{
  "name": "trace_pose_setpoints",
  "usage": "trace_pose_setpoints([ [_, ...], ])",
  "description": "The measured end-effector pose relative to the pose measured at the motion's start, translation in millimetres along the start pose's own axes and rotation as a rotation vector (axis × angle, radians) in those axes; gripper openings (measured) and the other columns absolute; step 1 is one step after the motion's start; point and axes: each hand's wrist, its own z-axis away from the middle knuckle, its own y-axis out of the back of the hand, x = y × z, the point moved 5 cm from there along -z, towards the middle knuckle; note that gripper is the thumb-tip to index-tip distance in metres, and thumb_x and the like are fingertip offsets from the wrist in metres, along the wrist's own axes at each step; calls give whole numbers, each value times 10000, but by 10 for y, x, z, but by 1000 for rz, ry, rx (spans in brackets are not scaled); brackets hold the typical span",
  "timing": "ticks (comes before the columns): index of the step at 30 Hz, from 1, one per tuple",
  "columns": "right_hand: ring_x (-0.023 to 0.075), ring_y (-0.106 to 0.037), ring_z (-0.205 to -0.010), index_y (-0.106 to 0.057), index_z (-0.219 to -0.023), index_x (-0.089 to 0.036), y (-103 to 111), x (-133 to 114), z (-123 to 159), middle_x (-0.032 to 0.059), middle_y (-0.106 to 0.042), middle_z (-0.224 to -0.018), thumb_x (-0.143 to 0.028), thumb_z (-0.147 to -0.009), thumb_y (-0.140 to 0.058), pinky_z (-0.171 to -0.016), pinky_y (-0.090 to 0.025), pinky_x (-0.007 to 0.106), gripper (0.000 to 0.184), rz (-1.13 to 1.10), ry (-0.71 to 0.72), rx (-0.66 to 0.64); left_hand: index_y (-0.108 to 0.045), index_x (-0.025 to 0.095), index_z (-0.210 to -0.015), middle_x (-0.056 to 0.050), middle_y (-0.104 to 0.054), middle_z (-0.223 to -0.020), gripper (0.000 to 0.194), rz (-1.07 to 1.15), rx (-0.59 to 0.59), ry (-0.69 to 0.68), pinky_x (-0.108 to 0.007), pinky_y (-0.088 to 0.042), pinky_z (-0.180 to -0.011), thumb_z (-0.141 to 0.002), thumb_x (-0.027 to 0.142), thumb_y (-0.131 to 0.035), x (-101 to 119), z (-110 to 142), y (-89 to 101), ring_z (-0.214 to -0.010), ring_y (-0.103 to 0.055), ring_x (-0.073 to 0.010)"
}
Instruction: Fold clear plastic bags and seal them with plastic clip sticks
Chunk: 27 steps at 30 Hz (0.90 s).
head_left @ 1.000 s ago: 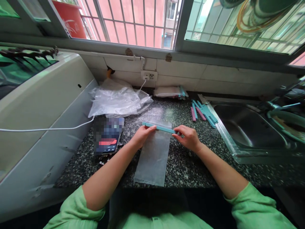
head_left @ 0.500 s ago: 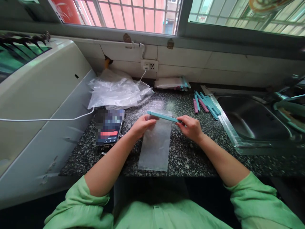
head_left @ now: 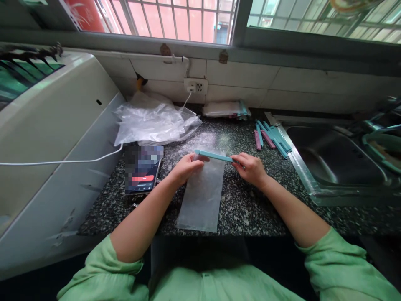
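A light-blue bag sealing clip (head_left: 216,156) lies across the top end of a clear, flat plastic bag (head_left: 202,196). My left hand (head_left: 188,168) is closed on the bag at its upper left, just below the clip's left end, with the thumb in front and fingers seen through the plastic. Between the thumb and fingers of my right hand (head_left: 249,168) is the clip's right end. The bag slopes down toward the counter's front edge. Whether the clip is fully locked over the bag cannot be made out.
On the granite counter (head_left: 247,209), several blue and pink clips (head_left: 272,139) lie beside the metal sink (head_left: 335,156). Crumpled plastic bags (head_left: 153,119) and a packed bundle (head_left: 224,109) sit by the wall. A phone (head_left: 144,171) lies left, near a white cable (head_left: 62,162).
The bag's lower end has shifted slightly left and toward me. The clip and both hands have moved down a little, with the same holds kept.
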Motion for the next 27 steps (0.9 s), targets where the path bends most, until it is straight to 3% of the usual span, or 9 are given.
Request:
trace_pose_setpoints([
  [9, 141, -584, -669, -628, -1014, -179, -75, 9, 2, 44, -648, -786, -295, -880, -443, -591, -407, 231, 256, -10, 7, -94, -683, 127, -765, 31, -517, -534, 264, -41, 20, -7, -192, -273, -447, -551, 198, -546, -5, -14, 57, -459, -398, -58],
  [27, 147, -584, -684, -632, -991, -187, -53, 19, 0, 45, -652, -793, -281, -879, -444, -604, -419, 241, 238, -14, 7, -89, -687, 114, -785, 24, -523, -550, 280, -59, 28, -34, -180, -284, -439, -555, 182, -542, 54, -3, 90, -453, -389, -50],
])
